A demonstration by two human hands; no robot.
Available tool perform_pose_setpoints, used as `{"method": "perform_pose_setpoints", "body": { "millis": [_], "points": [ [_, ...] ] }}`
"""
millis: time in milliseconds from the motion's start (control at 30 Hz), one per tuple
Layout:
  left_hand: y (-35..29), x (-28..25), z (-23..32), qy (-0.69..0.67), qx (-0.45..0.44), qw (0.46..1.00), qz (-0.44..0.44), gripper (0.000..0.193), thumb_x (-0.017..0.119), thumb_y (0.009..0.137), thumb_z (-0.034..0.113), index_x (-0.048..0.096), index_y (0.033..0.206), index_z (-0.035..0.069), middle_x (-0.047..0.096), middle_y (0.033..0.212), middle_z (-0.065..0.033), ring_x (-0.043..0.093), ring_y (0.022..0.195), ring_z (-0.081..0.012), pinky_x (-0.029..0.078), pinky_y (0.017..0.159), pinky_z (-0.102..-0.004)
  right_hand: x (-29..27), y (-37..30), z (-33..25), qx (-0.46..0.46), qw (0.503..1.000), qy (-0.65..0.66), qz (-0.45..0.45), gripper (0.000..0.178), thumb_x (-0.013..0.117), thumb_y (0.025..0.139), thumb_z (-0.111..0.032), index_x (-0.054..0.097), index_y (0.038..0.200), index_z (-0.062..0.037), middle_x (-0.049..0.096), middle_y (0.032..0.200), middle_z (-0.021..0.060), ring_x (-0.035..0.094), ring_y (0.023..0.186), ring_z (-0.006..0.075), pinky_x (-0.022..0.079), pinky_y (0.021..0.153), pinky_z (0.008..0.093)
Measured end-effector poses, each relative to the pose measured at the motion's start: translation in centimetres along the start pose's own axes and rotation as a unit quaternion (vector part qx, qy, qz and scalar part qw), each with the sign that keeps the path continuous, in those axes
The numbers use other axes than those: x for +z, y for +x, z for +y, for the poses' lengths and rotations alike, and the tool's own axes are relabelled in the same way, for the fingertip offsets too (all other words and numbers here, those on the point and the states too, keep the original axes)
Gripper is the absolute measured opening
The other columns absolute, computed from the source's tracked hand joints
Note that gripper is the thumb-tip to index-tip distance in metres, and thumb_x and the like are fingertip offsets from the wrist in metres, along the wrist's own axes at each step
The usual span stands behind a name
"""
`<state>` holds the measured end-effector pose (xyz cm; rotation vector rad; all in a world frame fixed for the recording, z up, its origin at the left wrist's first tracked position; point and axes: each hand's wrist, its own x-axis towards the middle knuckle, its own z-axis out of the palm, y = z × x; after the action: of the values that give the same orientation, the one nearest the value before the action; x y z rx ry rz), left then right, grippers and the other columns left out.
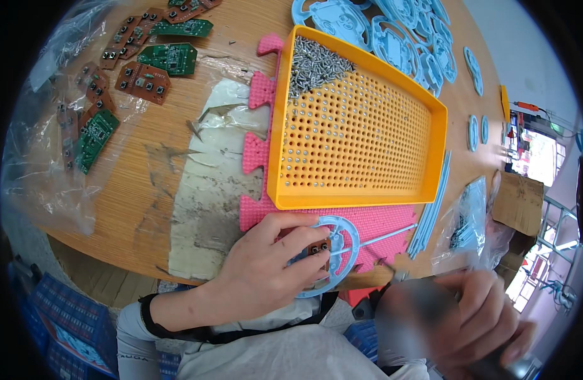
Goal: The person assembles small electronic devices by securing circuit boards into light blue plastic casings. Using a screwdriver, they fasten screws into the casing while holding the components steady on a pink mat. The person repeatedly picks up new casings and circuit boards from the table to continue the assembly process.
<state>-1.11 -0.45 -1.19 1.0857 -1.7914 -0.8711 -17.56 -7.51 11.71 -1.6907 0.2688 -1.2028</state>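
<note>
Over nubbly foam, my left hand splays fingers across a plastic ring; my right hand's grip I can't tell.

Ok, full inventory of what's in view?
Table: one, wood-brown, central
Tray: one, yellow, mid-table
Screws: many, silver, mostly tray's far-left corner
Foam mat: one, pink, under tray
Worn sheet: one, whitish, left of mat
Circuit boards: several, brown/green, far left
Shells: many, light blue, beyond tray
Rod bundle: several, light blue, right of tray
Parts bag: one, clear, right
Carton: one, brown, far right
Boxes: several, blue, lower left
Ring part: one, light blue, near edge
Left hand: one, bare, on ring part
Right hand: one, bare, at blurred dark object
</note>
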Motion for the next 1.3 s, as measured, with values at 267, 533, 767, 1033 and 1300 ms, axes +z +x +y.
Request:
{"method": "perform_pose_setpoints", "body": {
  "millis": [267, 533, 767, 1033, 1300],
  "points": [
    [-0.1, 0.2, 0.2, 0.013, -0.012, 1.0, -0.002, 0.034, 0.08, 0.063, 0.015, 0.07, 0.094, 0.007, 0.062, 0.11, -0.0052, 0.052, 0.101, -0.0294, 0.047, 0.083, -0.0367, 1.2, -5.0, 0.1, 0.06, 0.996, 0.043, -0.049, 0.047, 0.061, 0.09, -0.046, 0.043, 0.099, -0.0038, 0.056, 0.064, 0.0102, 0.056, 0.049, 0.0203, 0.051, 0.046, 0.032],
    [-0.1, 0.0, 0.3, 0.021, -0.017, 1.0, -0.005, 0.036, 0.081, 0.061, 0.014, 0.07, 0.094, 0.007, 0.062, 0.109, -0.0044, 0.052, 0.102, -0.0293, 0.048, 0.083, -0.0371, 1.7, -5.7, 0.7, 0.045, 0.998, 0.036, -0.03, 0.048, 0.062, 0.09, -0.046, 0.044, 0.099, -0.0028, 0.056, 0.065, 0.0103, 0.056, 0.049, 0.0212, 0.051, 0.046, 0.033],
    [-0.2, 0.2, 0.3, 0.026, -0.014, 1.0, -0.002, 0.036, 0.081, 0.06, 0.015, 0.07, 0.093, 0.007, 0.063, 0.108, -0.0042, 0.053, 0.1, -0.0287, 0.048, 0.082, -0.0369, 2.5, -5.9, 1.3, 0.03, 0.999, 0.014, -0.034, 0.045, 0.063, 0.09, -0.043, 0.044, 0.097, -0.0024, 0.056, 0.064, 0.0101, 0.056, 0.049, 0.0212, 0.05, 0.045, 0.0333],
    [-0.1, 0.1, 0.3, 0.035, -0.01, 0.999, 0.001, 0.036, 0.081, 0.061, 0.015, 0.07, 0.093, 0.007, 0.063, 0.107, -0.0045, 0.054, 0.098, -0.0278, 0.049, 0.08, -0.0359, 2.5, -5.6, 1.7, 0.043, 0.997, 0.037, -0.048, 0.044, 0.064, 0.09, -0.041, 0.045, 0.093, -0.0016, 0.056, 0.064, 0.0106, 0.056, 0.048, 0.0215, 0.049, 0.044, 0.0325],
    [-0.2, 0.1, 0.0, 0.023, -0.005, 1.0, -0.002, 0.035, 0.081, 0.063, 0.018, 0.069, 0.095, 0.01, 0.063, 0.109, -0.0032, 0.055, 0.097, -0.0261, 0.047, 0.082, -0.0346, 0.3, -3.2, 4.3, -0.058, 0.953, 0.256, -0.154, 0.032, 0.064, 0.086, -0.029, 0.049, 0.101, -0.0046, 0.054, 0.061, 0.0038, 0.053, 0.044, 0.0139, 0.043, 0.039, 0.0243]
  ]
}}
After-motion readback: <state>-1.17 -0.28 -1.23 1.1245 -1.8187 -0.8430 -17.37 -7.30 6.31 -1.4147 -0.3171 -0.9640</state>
